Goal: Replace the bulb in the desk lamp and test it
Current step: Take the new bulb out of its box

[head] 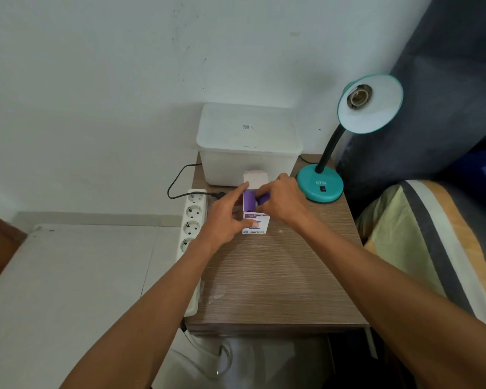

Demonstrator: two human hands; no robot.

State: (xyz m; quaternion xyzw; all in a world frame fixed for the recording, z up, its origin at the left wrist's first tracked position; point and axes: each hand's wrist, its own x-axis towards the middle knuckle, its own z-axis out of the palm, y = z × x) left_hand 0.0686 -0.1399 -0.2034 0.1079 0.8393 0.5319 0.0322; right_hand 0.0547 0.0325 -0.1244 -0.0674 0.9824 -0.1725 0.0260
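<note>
A small white-and-purple bulb box (255,217) stands on the wooden worktop (278,276), top flap open — "ECOLINK" printed upside down. The left hand (225,217) grips its side; the right hand (281,202) pinches the top. Just right, a teal desk lamp (320,186) marked "ATN" — socket empty.

You have open room across the near half of the tabletop (278,282), while its far edge is blocked by the white storage tub (249,144), the teal desk lamp (345,141) fills the far right corner, and the power strip (192,234) lines the left edge.
</note>
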